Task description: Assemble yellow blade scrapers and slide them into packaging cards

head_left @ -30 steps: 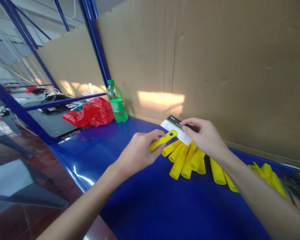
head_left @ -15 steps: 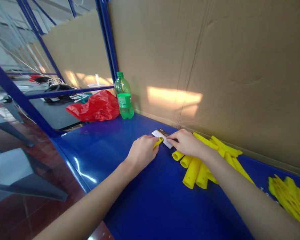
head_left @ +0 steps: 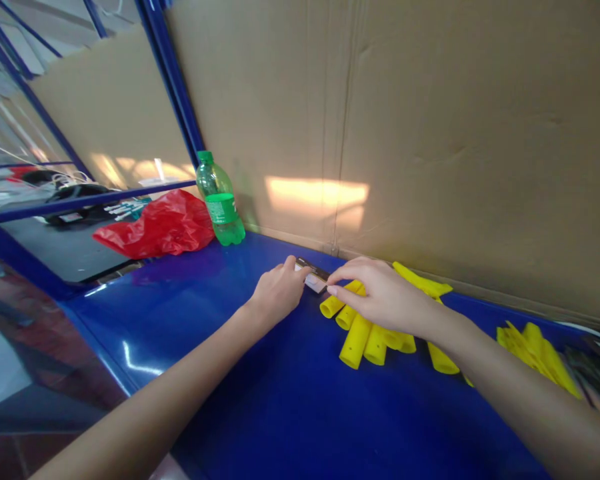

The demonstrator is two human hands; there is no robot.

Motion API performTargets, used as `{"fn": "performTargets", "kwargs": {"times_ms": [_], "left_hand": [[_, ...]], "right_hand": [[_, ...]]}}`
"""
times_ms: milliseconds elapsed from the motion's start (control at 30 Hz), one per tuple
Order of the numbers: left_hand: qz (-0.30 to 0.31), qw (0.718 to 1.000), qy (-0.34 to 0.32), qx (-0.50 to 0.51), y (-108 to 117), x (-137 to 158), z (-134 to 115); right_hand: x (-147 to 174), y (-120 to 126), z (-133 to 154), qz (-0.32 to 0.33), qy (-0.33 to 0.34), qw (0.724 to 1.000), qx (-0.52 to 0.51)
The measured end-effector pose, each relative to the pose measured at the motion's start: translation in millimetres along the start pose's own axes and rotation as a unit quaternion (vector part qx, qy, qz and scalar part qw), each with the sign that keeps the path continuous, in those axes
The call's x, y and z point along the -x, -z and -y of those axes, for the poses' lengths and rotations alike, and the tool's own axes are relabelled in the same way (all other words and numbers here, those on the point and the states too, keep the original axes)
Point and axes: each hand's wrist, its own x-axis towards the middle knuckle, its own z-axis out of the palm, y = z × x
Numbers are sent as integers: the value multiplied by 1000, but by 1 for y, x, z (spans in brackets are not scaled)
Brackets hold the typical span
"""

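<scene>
A small flat packet [head_left: 316,281], white with a dark, gold-edged strip, lies on the blue table between my hands. My left hand [head_left: 279,291] is closed over its left end, thumb and forefinger on it. At the right end, the thumb and forefinger of my right hand [head_left: 380,293] come together at the packet's edge. Whether a sheet is between them is too small to see. Several yellow rolled tubes [head_left: 356,343] lie under and in front of my right hand, partly hidden by it. No yellow piece shows in my left hand.
A green bottle [head_left: 223,208] and a crumpled red plastic bag [head_left: 167,223] stand at the back left. Folded yellow pieces [head_left: 537,353] lie at the right. A cardboard wall [head_left: 430,133] closes off the back of the blue table [head_left: 280,413]. A blue metal frame [head_left: 173,73] rises behind the bottle.
The yellow piece with a hole, earlier in my left hand, no longer shows. My left hand has moved onto the packet's left end. The camera view has turned to the right.
</scene>
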Motion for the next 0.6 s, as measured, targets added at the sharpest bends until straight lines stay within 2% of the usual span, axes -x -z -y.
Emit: {"fn": "performTargets", "kwargs": {"times_ms": [267, 433, 600], "left_hand": [[18, 997, 67, -29, -2, -13, -14], [32, 995, 79, -56, -3, -17, -19], [47, 994, 69, -72, 17, -13, -20]], "right_hand": [[25, 9, -8, -43, -23, 999, -21], [40, 8, -14, -70, -11, 997, -28], [67, 17, -16, -111, 21, 993, -40]]}}
